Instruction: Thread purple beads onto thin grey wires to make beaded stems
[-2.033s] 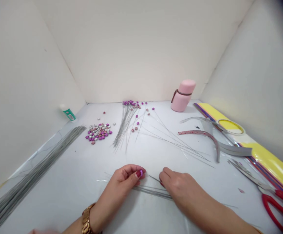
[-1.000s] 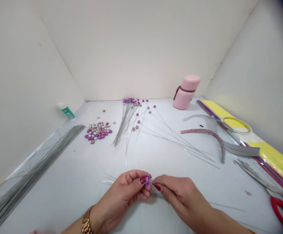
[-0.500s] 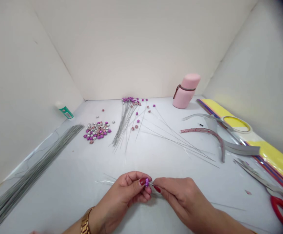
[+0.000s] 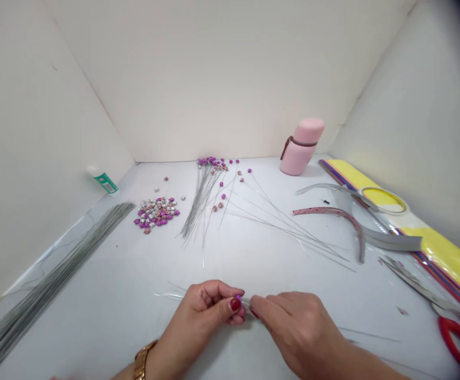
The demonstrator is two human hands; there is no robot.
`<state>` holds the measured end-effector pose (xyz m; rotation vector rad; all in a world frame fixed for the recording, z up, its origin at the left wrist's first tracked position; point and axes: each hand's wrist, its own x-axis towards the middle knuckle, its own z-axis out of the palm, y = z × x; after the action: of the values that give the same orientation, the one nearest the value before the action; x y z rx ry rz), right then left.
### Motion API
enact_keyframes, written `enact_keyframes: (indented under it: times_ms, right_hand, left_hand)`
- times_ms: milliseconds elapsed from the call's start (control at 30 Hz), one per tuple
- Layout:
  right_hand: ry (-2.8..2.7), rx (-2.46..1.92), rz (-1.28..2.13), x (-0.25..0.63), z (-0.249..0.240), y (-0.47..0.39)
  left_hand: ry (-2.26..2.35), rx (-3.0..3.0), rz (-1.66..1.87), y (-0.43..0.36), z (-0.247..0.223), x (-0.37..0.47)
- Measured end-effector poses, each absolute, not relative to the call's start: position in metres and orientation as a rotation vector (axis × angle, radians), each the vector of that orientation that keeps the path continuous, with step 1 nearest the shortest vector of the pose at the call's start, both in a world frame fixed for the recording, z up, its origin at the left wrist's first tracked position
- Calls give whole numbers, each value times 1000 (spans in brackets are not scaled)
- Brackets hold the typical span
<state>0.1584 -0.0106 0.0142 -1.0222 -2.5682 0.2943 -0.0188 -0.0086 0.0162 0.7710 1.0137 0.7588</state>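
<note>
Between thumb and fingers, my left hand (image 4: 209, 309) pinches a small purple star (image 4: 238, 298), mostly covered by the thumb. Just to its right, my right hand (image 4: 297, 322) is closed on a thin wire (image 4: 246, 303) that runs to the star. Whether the wire's tip is inside the star is hidden by the fingers. Loose thin wires (image 4: 368, 334) lie on the table under and beside my right wrist, and clear strands (image 4: 168, 295) stick out left of my left hand.
A pile of purple, silver and pink stars (image 4: 156, 212) lies left. Beyond are wires tipped with stars (image 4: 202, 195). A thick wire bundle (image 4: 55, 279) spans the left side. Right are red-handled scissors (image 4: 451, 327), paper strips (image 4: 332, 212), a tape roll (image 4: 384, 200) and a pink bottle (image 4: 303, 148).
My left thumb has rolled over the purple star, covering more of it. My right fingers have curled closer round the wire, and the hand has turned slightly.
</note>
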Motion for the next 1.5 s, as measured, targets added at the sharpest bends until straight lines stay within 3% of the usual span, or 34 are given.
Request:
enact_keyframes:
  times_ms: [167,267,333,467,533,700,767,833,967,1033,1100,1233,1300,1400,1500]
  right_hand:
    - [-2144,-1125,1303,154,27,-7]
    - [-1930,-1133,1588,152,29,-5]
    - [-2062,-1100,1415,153,25,-7]
    - [-2424,-937,471,155,13,-13]
    - [-2424,-921,427,155,12,-14]
    - [-1839,-1207,1690,151,26,-9]
    - [-1680,-1266,1868,150,28,-8]
    - [-1901,-1188,1612,151,26,-10]
    - [-2407,-833,312,153,19,-14]
    - [-2434,-800,105,153,18,-15]
    - [-2408,-904,481,153,20,-14]
    - [-1762,-1196,1781,151,26,-11]
    - [-1494,-1226,2051,150,26,-11]
    - [-1787,-1153,1743,151,23,-12]
    - [-2350,-935,747,154,19,-14]
  left_hand:
    - [1028,890,738,-11,18,-23]
    - [1021,915,721,-11,20,-24]
    - [1014,893,723,-11,21,-23]
    - [997,830,722,-10,19,-21]
    - [1000,834,725,-11,18,-21]
    - [959,966,688,-11,23,-24]
    - [952,998,674,-11,25,-24]
    - [981,968,690,-11,25,-24]
    - [991,729,695,-13,22,-20]
    - [992,679,684,-13,22,-19]
    - [1013,771,685,-13,24,-20]
    - [1017,1239,637,-11,33,-27]
    - [1020,1405,619,-11,37,-29]
    - [1055,1250,659,-12,36,-26]
    - [1029,826,679,-13,30,-20]
